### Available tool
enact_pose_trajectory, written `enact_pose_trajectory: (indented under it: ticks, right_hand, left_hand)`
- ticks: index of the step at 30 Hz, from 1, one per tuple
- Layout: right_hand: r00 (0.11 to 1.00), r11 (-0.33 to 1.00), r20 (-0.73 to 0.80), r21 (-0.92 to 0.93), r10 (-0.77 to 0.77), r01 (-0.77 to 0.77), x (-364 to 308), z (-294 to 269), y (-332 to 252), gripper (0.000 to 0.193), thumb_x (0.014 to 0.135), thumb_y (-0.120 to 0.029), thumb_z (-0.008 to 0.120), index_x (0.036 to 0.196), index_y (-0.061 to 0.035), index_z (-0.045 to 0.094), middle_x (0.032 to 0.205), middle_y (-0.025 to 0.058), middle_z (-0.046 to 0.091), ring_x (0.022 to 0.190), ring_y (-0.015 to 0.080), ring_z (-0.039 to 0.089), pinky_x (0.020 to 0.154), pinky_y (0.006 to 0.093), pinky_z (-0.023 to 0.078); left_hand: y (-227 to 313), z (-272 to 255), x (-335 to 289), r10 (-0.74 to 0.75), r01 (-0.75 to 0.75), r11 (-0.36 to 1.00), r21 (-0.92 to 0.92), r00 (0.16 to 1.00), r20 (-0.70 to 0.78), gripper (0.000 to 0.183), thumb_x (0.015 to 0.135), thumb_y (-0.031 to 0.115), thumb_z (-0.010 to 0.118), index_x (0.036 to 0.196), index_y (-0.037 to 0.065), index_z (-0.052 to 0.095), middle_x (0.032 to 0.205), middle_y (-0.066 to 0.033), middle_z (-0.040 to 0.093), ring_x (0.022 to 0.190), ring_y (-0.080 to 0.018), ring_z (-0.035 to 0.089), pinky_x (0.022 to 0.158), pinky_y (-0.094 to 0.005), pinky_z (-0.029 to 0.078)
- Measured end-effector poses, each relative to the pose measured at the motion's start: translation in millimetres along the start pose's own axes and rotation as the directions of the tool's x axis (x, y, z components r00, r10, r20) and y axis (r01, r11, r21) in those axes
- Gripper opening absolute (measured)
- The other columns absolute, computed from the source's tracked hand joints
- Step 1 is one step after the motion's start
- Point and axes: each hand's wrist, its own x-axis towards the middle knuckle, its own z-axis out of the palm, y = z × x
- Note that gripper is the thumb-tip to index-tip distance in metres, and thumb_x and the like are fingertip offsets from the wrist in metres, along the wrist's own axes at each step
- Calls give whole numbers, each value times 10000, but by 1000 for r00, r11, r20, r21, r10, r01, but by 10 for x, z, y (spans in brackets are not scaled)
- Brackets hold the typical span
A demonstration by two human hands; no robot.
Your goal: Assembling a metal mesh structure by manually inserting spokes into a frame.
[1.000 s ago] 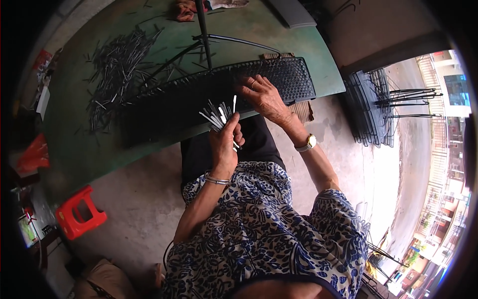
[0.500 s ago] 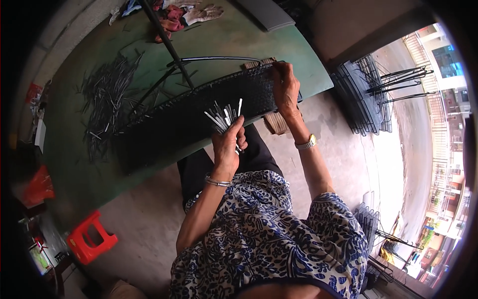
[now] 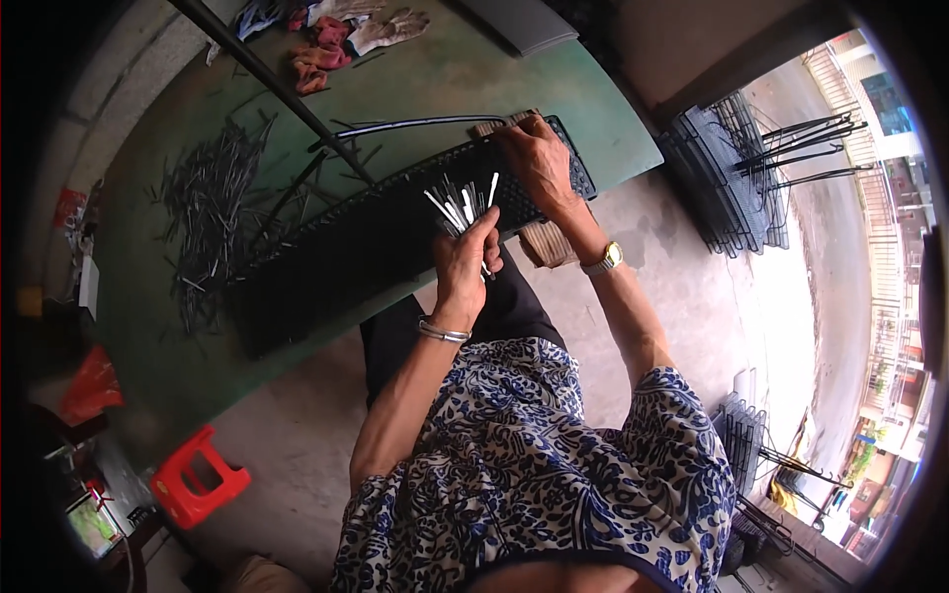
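Panel corner [image 3: 563,136] back in sight, right hand [image 3: 537,160] farther left

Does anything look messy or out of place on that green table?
The heap of thin dark strips on the left looks messy: they lie at all angles, some apart from the pile, unlike the gathered bunch in the left hand. Crumpled gloves lie farther back on the table. Nothing looks broken.

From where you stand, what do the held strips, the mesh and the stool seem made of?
Held strips: perhaps thin metal or plastic; some gleam whitish, others look dark.
Mesh: metal or plastic, I can't tell; black, perforated, faintly glinting.
Stool: probably moulded plastic, smooth and evenly red.
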Motion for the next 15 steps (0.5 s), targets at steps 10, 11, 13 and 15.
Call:
enact_pose_trajectory:
  ticks: [10, 11, 13, 15]
  right_hand:
    - [872, 698, 381, 532, 308, -479, -101, -660, -299, 149, 911, -112, 614, 951, 32, 613, 720, 42, 606, 638, 104, 546, 588, 274, 448]
    - [886, 734, 234, 496, 400, -463, -78, -653, -281, 130, 907, -95, 609, 951, 27, 614, 722, 55, 625, 618, 116, 565, 580, 281, 458]
    - [915, 816, 87, 425, 395, -393, 4, -571, -183, 110, 901, -77, 600, 963, 12, 617, 772, 85, 663, 634, 131, 606, 591, 292, 482]
    - [940, 880, -59, 375, 337, -292, 84, -479, -151, 78, 875, -69, 592, 929, -12, 601, 773, 145, 657, 669, 253, 652, 618, 335, 501]
  left_hand:
    - [-40, 66, 40, 23, -24, 999, 47, 999, 34, 240, 835, 181, 736, 698, 83, 566, 595, 24, 497, 462, -62, 407, 428, -234, 310]
    - [-42, 78, 38, 27, -28, 999, 43, 999, 23, 243, 835, 192, 740, 703, 81, 568, 596, 25, 499, 464, -60, 410, 428, -232, 314]
    - [-33, 101, 30, 33, -33, 999, 41, 999, 10, 247, 834, 203, 744, 709, 80, 570, 598, 25, 501, 465, -59, 413, 428, -229, 318]
    - [18, 142, 13, -29, 26, 997, 73, 998, 48, 257, 831, 221, 751, 715, 85, 567, 598, 25, 503, 466, -58, 416, 427, -227, 326]
